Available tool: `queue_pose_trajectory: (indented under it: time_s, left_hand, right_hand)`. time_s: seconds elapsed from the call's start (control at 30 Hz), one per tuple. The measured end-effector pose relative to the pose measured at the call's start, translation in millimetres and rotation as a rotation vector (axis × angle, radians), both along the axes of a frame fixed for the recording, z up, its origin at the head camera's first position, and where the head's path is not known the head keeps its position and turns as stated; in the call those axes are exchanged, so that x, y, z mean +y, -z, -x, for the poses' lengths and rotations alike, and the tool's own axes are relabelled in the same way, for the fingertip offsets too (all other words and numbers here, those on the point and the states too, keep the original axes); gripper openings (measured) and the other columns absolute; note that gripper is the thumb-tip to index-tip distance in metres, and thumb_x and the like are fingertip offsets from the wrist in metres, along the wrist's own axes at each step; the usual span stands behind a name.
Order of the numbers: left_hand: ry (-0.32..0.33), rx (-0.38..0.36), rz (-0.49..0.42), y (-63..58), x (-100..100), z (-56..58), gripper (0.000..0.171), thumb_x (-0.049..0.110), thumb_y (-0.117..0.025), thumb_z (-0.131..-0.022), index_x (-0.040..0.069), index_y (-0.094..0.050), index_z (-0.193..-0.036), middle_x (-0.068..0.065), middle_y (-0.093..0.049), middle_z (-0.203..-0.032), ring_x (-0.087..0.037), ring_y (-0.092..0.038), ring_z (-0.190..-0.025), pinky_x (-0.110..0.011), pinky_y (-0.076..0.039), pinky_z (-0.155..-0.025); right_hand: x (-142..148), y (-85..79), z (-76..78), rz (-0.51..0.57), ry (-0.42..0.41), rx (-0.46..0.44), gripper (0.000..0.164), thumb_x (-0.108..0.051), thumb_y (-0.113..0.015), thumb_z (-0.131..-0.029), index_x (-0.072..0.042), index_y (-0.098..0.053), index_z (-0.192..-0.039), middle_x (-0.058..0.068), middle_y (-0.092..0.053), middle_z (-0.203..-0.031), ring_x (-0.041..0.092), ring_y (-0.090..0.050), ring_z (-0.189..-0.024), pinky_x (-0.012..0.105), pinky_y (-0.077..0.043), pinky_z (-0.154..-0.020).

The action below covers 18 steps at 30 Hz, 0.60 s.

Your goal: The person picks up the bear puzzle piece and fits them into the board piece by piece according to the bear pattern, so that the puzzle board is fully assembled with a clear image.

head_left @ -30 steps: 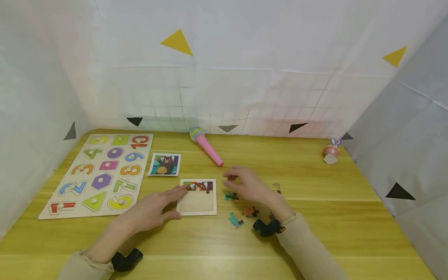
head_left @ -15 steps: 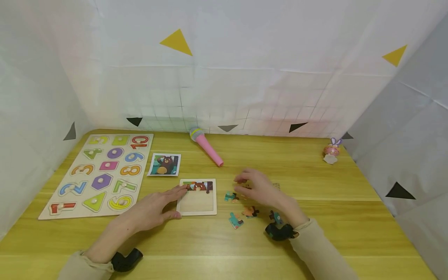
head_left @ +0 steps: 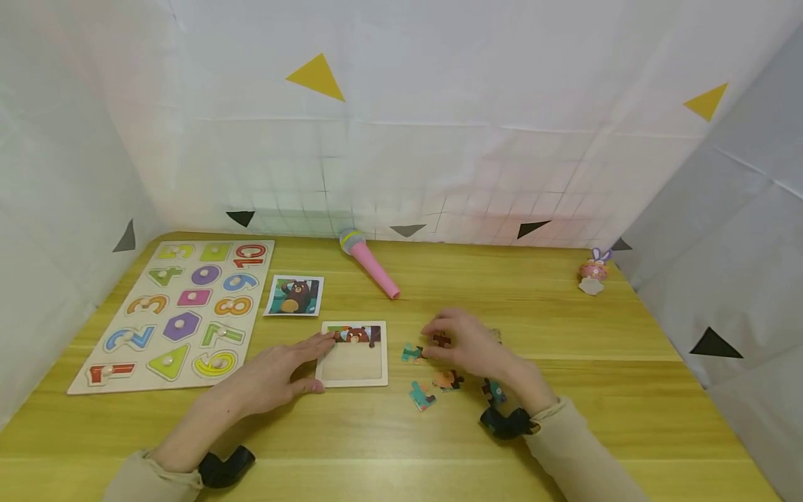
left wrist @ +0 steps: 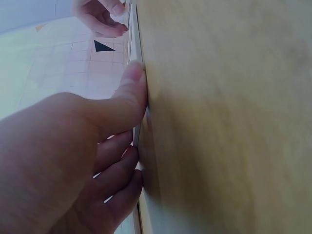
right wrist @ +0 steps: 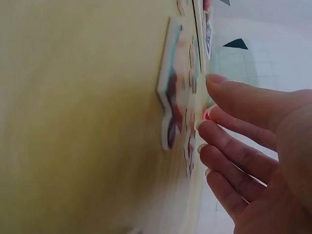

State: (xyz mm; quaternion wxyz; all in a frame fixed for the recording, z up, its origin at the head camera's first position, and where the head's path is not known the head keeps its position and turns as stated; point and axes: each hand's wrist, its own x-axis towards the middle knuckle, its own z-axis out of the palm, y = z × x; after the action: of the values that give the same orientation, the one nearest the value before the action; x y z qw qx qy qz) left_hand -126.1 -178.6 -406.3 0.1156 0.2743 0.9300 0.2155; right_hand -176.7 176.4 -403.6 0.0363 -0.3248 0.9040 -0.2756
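Observation:
My left hand (head_left: 276, 373) rests its fingertips on the left rim of a small wooden puzzle tray (head_left: 354, 383), the thumb at its near corner. A strip of bear-face puzzle pieces (head_left: 356, 335) fills the tray's far end. To the right, my right hand (head_left: 467, 345) hovers low over loose puzzle pieces, fingers loosely bent and apart. A dark brown piece (head_left: 442, 339) shows between thumb and fingers; in the right wrist view the fingertips (right wrist: 214, 80) hold nothing. Nearby lie a teal piece (head_left: 412, 352), an orange-brown piece (head_left: 448, 380) and a light blue piece (head_left: 422, 395).
Beside the right wrist lies a dark teal piece (head_left: 494, 392); another piece (head_left: 495, 335) is partly hidden behind the hand. A bear picture card (head_left: 293, 295), a number-and-shape board (head_left: 169, 314), a pink toy microphone (head_left: 374, 268) and a bunny-eared toy (head_left: 593, 270) stand around the table.
My right hand has shifted right and a little toward me, away from the tray. The dark teal piece by its wrist shows more. My left hand has stayed on the tray.

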Motion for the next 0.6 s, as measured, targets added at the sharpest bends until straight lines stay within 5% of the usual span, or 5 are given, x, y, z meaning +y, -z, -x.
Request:
queue_pose_trajectory:
  time_s: [0.27,0.6]
  left_hand:
    - [0.019,0.009,-0.012,1.3,-1.3,0.7,0.071,0.041,-0.067,-0.095,0.016,-0.039,-0.155,-0.011,-0.034,-0.161,-0.033,-0.043,-0.141,-0.051,-0.040,-0.112]
    - [0.023,0.020,-0.015,1.5,-1.5,0.5,0.071,0.041,-0.066,-0.094,0.015,-0.039,-0.155,-0.010,-0.035,-0.160,-0.033,-0.043,-0.141,-0.051,-0.040,-0.111]
  right_hand:
    - [-3.8,2.2,-2.5,0.011,-0.067,0.054,0.030,-0.029,-0.080,-0.086,-0.011,-0.074,-0.110,0.001,-0.064,-0.097,0.016,-0.052,-0.078,0.024,-0.044,-0.066]
    - [-7.3,9.5,-1.3,0.009,-0.040,0.055,0.030,-0.035,-0.081,-0.083,-0.015,-0.076,-0.105,-0.003,-0.061,-0.095,0.017,-0.050,-0.078,0.023,-0.040,-0.063]
